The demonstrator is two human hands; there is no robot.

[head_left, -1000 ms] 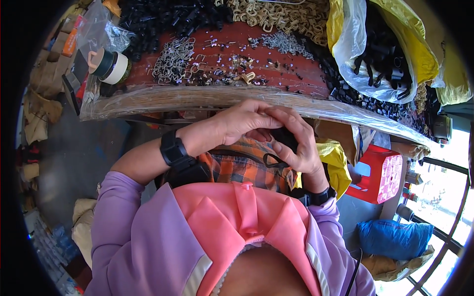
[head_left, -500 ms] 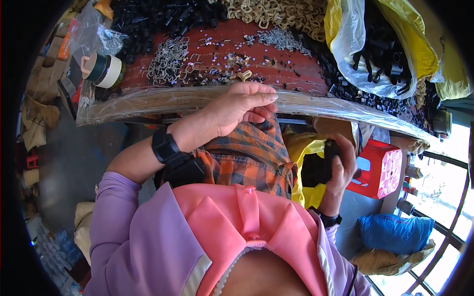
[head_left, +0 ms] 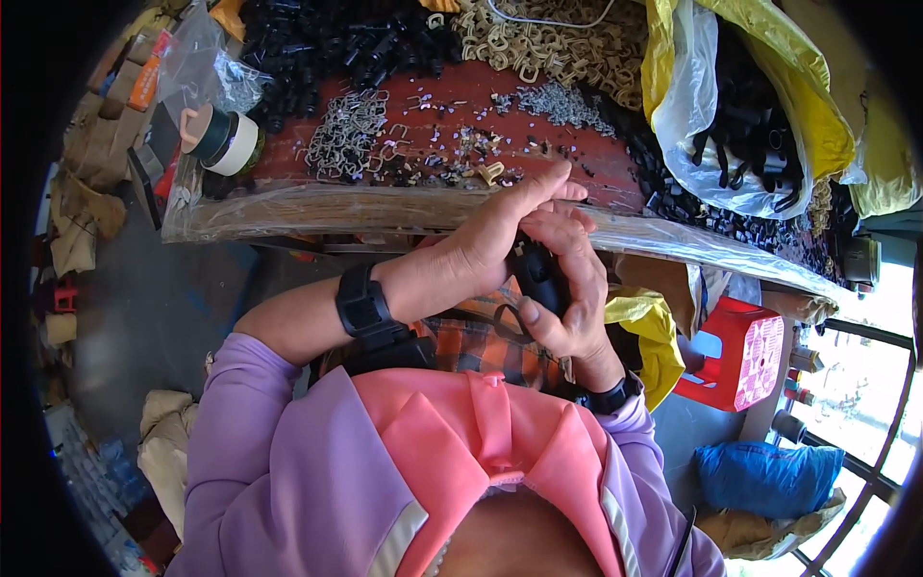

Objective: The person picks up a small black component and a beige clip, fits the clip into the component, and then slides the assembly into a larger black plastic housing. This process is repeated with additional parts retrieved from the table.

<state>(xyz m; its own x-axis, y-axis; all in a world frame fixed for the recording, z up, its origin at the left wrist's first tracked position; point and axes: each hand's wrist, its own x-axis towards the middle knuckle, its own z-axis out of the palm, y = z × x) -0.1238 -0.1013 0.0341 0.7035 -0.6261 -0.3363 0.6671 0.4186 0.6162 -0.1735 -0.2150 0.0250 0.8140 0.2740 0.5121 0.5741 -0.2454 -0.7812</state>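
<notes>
My right hand [head_left: 575, 288] is wrapped round a dark, rounded black plastic piece [head_left: 540, 274] in front of my lap. A thin black loop [head_left: 511, 323] shows below that piece. My left hand [head_left: 490, 231] meets the right one at the table's front edge, its palm side close to the top of the black piece. The left thumb lies along its bent fingers; whatever they may hold is hidden. Just beyond the fingertips, a tan plastic buckle [head_left: 491, 173] rests on the red tabletop [head_left: 437, 106]. Metal wire rings [head_left: 346, 135] are heaped to its left.
Black plastic parts [head_left: 336, 48] and tan buckles [head_left: 553, 43] are piled at the back. An open yellow-and-white bag [head_left: 685, 125] of black pieces stands right. Tape rolls [head_left: 231, 144] sit at the left corner. A red stool [head_left: 755, 356] is below the table, right.
My right hand has come up and left with the black piece and now meets my left hand. The left hand has shifted slightly right. A white cord has come into view at the top.
</notes>
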